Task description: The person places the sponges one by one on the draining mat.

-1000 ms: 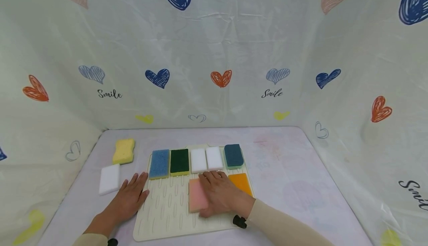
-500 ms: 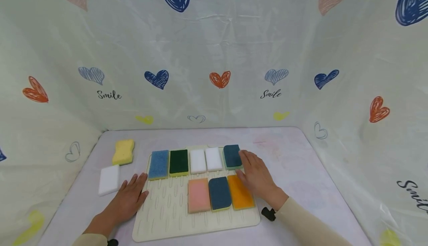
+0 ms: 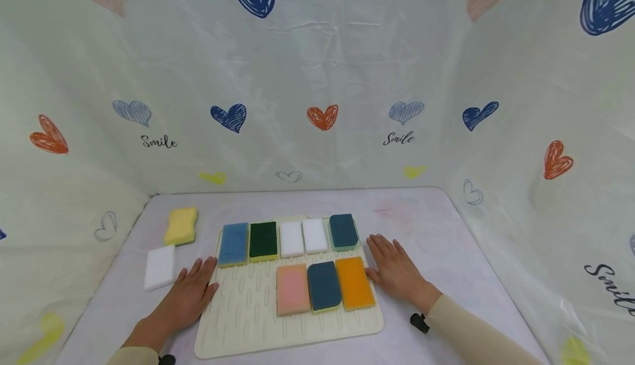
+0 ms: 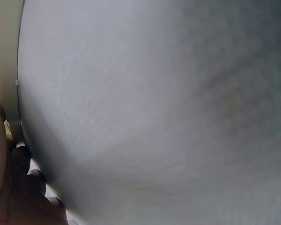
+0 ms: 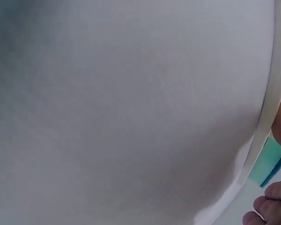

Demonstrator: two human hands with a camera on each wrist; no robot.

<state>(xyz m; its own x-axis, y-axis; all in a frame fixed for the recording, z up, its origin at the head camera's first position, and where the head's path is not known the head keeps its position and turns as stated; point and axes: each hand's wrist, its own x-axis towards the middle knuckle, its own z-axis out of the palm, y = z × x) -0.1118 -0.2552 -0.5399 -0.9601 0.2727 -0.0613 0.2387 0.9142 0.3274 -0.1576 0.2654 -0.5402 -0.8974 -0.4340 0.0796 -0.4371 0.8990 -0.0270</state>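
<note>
My left hand [image 3: 184, 298] rests with straight fingers at the left edge of a cream ridged mat [image 3: 240, 321]. Beside the mat's right edge lies my right hand [image 3: 399, 272], fingers extended, its thumb by the orange sponge [image 3: 355, 283]. A pink sponge [image 3: 292, 290] and a dark blue sponge [image 3: 324, 286] sit left of the orange one. Along the back run a light blue sponge [image 3: 233, 244], a dark green sponge [image 3: 263, 241], two white sponges [image 3: 291, 239] and a teal sponge [image 3: 343, 231]. Each wrist view shows mostly tabletop, with fingers at a lower corner.
Left of the mat, a yellow wavy-sided sponge [image 3: 181, 225] lies on the table [image 3: 426, 221] behind another white sponge [image 3: 160, 267]. A pale curtain [image 3: 278, 67] printed with hearts encloses the table's back and sides.
My right hand has lifted off the front-row sponges, passed by the teal one and come down right of the mat, uncovering the dark blue sponge. The left hand has stayed put.
</note>
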